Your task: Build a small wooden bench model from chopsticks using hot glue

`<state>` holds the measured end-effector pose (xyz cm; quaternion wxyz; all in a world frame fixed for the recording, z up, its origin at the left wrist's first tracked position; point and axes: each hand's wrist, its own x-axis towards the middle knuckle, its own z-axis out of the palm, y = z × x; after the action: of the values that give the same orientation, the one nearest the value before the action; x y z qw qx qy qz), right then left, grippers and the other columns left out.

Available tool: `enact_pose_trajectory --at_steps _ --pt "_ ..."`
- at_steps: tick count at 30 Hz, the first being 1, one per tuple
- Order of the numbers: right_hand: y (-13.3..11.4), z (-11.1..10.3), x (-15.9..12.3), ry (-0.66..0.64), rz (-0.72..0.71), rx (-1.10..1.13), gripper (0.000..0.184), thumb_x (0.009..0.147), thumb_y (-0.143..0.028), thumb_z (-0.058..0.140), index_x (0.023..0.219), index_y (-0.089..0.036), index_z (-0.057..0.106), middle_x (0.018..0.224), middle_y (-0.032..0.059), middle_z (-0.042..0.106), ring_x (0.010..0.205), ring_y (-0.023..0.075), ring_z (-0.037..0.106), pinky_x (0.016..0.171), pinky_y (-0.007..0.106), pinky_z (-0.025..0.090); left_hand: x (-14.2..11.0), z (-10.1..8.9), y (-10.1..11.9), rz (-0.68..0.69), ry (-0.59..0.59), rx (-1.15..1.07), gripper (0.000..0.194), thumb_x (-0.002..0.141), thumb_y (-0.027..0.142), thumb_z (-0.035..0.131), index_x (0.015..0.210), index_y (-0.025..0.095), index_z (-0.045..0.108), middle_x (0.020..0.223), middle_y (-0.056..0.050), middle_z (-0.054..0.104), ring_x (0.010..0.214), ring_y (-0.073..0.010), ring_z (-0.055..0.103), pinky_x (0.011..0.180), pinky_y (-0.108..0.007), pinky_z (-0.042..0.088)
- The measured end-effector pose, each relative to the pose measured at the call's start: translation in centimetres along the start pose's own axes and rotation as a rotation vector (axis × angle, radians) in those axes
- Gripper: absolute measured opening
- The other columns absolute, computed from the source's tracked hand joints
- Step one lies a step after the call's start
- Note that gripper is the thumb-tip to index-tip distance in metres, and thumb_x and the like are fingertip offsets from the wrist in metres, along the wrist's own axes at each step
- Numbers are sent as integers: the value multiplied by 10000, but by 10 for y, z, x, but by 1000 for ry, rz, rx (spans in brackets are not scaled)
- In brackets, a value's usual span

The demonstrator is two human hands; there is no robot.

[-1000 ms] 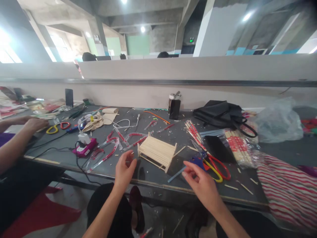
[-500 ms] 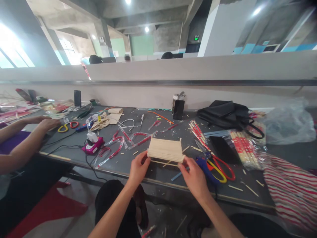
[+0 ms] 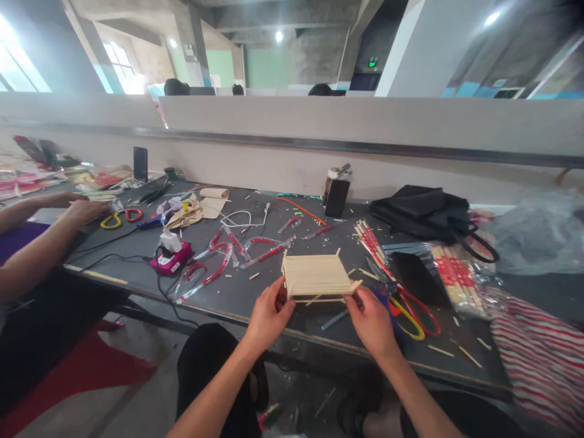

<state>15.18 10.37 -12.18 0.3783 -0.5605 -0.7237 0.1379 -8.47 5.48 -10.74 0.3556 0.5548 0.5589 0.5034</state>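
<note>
A small bed-like frame of pale wooden sticks, with a flat slatted top and short corner posts, is between my two hands near the table's front edge. My left hand grips its near left corner between thumb and fingers. At the near right corner, my right hand pinches the frame the same way. Beside my right hand lie scissors with red handles, a yellow-handled tool and a blue glue gun, partly hidden. A translucent glue stick pokes out near my right fingers.
Red plastic wrappers and a pink power adapter lie to the left. A phone leans at the back. Packed sticks, a black bag and striped cloth occupy the right. A co-worker's arms rest at far left.
Both hands have come in from apart and taken hold of the stick frame's near corners. The frame has turned so its long side faces me.
</note>
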Motion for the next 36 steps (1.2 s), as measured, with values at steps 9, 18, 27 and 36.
enact_pose_trajectory --at_steps 9,18,27,36 --pt "8 1 14 -12 4 -2 280 866 -318 463 1005 -170 656 1081 168 701 1037 321 639 895 479 477 29 -20 -7 -80 57 -223 427 763 233 606 1184 159 603 916 -52 644 710 -135 596 567 -230 498" --pt "16 -1 64 -81 -22 66 245 786 -234 565 975 -227 720 1060 87 744 1019 274 673 908 427 498 64 -34 -11 -35 -110 -306 371 722 304 730 1071 180 711 924 -50 692 805 -158 604 743 -275 480" --pt "15 9 91 -27 56 108 269 743 -216 596 987 -185 705 866 75 759 758 232 705 755 395 552 49 -25 -9 36 -199 -332 285 748 317 742 1000 185 740 890 -37 641 823 -147 578 771 -267 462" --pt "-40 -19 -9 -3 65 238 263 892 -351 552 1106 -232 648 958 55 707 844 180 675 667 272 545 46 -23 -9 83 -227 -326 191 762 272 737 934 189 735 937 -50 623 823 -146 571 748 -268 463"
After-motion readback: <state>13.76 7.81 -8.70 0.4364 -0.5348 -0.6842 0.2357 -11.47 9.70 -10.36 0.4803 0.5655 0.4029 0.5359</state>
